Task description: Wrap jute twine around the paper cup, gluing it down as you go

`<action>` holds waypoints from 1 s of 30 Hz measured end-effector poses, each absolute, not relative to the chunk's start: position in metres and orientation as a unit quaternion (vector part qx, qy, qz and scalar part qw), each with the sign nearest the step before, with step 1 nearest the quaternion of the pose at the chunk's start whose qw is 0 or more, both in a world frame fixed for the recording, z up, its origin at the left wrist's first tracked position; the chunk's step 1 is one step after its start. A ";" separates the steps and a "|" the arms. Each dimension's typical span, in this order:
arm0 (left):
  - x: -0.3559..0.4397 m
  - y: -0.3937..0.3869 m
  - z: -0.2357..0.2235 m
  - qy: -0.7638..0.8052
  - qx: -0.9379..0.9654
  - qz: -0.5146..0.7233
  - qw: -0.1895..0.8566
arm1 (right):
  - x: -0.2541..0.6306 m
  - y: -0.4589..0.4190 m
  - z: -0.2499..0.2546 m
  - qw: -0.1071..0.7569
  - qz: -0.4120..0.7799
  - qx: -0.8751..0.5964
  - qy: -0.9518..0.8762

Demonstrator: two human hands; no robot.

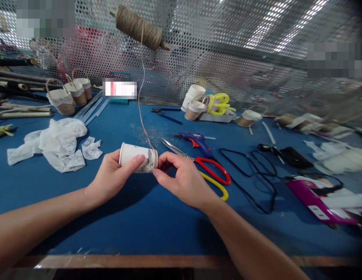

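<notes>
A white paper cup (129, 155) lies sideways in my left hand (109, 171), thumb along its side and fingers behind it. Twine (155, 158) circles the cup's base end, and a strand (141, 112) runs up from there to a large spool of twine (138, 28). My right hand (181, 177) is closed at that base end, its thumb and curled fingertips on the twine-wrapped edge. Part of its grip is hidden. Scissors with red and yellow handles (212, 166) lie just beyond my right hand, near a blue glue gun (195, 140).
White lace (60, 146) lies left, with small handled cups (64, 103) behind it. Pliers (167, 113), stacked cups (194, 95) and yellow-handled scissors (220, 104) stand further back. A black cord (251, 175) and a purple power strip (313, 200) lie right. Perforated metal mesh (90, 50) rises behind.
</notes>
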State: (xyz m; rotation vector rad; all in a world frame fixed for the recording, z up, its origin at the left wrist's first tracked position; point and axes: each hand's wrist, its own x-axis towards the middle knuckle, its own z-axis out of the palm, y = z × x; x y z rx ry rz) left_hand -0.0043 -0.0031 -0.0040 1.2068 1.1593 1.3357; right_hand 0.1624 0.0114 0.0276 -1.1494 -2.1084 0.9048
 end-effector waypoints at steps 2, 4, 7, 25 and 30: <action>-0.004 -0.004 -0.003 0.476 0.508 0.549 0.464 | 0.164 0.013 0.028 0.283 0.366 -0.429 -0.776; -0.004 -0.004 -0.003 0.471 0.524 0.547 0.452 | 0.165 0.016 0.028 0.297 0.422 -0.431 -0.740; -0.005 -0.006 -0.004 0.460 0.555 0.539 0.436 | 0.166 0.022 0.027 0.336 0.532 -0.430 -0.647; -0.007 0.004 0.008 0.425 0.355 0.453 0.699 | 0.168 0.020 0.025 0.333 0.486 -0.407 -0.698; -0.008 0.001 0.000 0.431 0.461 0.459 0.626 | 0.169 0.028 0.020 0.365 0.402 -0.468 -0.697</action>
